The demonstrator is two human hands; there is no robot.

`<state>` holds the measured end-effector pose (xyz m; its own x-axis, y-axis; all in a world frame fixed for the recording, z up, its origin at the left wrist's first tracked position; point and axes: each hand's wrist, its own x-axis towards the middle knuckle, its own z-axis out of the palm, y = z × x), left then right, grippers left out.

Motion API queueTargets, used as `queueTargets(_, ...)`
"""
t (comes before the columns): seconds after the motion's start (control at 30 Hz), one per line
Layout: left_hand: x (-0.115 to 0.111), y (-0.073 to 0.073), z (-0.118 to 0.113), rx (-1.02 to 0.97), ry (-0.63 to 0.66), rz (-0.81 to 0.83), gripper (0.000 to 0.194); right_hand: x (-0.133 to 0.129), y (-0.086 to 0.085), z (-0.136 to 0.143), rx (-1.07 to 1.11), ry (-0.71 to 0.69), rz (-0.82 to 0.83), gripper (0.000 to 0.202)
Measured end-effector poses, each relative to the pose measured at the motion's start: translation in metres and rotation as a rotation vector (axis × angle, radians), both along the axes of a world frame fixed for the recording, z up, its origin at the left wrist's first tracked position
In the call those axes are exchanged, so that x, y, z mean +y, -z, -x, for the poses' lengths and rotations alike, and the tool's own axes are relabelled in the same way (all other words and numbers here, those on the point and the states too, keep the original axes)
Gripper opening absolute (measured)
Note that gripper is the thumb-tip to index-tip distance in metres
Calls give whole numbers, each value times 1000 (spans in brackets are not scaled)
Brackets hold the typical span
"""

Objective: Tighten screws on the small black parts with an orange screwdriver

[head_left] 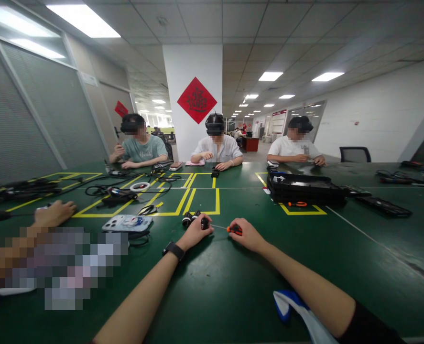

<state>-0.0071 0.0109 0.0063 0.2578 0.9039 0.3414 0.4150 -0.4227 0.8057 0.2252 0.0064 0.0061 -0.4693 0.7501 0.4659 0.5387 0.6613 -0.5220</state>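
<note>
Near the middle of the green table [212, 286], my left hand [196, 232] is closed on a small black round part [205, 223]. A dark watch [173, 250] is on that wrist. To its right, my right hand [246, 234] is wrapped round the orange and black handle of a screwdriver [235, 230]. The thin metal shaft points left and reaches my left hand at the black part; whether the tip touches it is too small to tell. Other small black round parts [187, 219] sit just behind my left hand.
A co-worker's hand [56, 213] rests at the left, near a phone [127, 223]. Cables and a tape roll [140, 187] lie behind. Black trays [305, 188] and an orange-handled tool [298, 204] are at the right. A blue and white cloth [298, 306] lies by my right forearm.
</note>
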Motion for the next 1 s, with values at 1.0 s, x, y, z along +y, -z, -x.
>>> queueTargets(1.0,-1,-2,0,12,-13,-4,24,2,0,0,-14,-12,-17,6)
